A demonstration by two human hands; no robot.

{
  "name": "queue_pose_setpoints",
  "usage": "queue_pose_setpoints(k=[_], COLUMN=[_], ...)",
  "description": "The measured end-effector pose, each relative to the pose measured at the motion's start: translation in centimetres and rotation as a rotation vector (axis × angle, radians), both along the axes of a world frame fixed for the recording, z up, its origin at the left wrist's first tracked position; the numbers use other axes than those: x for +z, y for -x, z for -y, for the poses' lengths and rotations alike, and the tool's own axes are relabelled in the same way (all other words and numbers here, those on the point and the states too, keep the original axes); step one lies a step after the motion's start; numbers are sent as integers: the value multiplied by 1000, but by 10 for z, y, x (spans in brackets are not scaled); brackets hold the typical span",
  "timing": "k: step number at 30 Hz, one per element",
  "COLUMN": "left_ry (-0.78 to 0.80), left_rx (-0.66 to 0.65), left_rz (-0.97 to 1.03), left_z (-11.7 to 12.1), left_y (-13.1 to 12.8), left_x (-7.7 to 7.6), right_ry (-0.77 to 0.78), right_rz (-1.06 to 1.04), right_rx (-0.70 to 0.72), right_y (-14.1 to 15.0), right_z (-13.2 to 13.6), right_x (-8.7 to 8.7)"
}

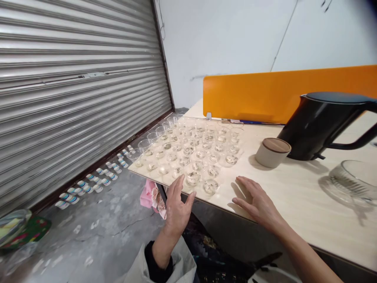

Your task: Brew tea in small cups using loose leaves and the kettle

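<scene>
Rows of clear plastic cups (211,187) cover the left end of the pale wooden table (282,196). Small dark bits, perhaps tea leaves, lie at the bottom of many of them. My left hand (178,206) is at the table's front edge, fingers stretched and thumb apart, holding nothing. It is nearest to a front-row cup (193,178); whether it touches that cup I cannot tell. My right hand (256,198) hovers low over the tabletop, right of the cups, its fingers extended and nothing in them.
A lidded canister (272,154), a black kettle (321,125) and a glass bowl (353,179) stand to the right. An orange divider (265,96) runs behind. Several small white containers (88,188) line the floor beside the metal shutter (82,90).
</scene>
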State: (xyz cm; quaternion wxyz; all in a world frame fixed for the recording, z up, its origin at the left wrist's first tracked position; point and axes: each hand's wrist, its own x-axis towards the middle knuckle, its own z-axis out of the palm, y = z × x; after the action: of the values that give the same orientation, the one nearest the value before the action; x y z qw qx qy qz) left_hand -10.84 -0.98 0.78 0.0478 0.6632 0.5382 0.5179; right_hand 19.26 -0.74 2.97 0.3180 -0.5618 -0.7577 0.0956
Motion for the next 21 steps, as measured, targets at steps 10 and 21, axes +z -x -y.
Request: queue_pose_setpoints(k=[10, 21], left_ry=[97, 77], left_rx=[-32, -296], left_rz=[191, 49], left_z=[-9, 44], left_y=[-7, -9], left_x=[-1, -15], right_ry=[49, 86], right_rz=[50, -68], right_rx=[67, 3], right_y=[33, 27], right_z=[0, 14], right_x=[15, 22])
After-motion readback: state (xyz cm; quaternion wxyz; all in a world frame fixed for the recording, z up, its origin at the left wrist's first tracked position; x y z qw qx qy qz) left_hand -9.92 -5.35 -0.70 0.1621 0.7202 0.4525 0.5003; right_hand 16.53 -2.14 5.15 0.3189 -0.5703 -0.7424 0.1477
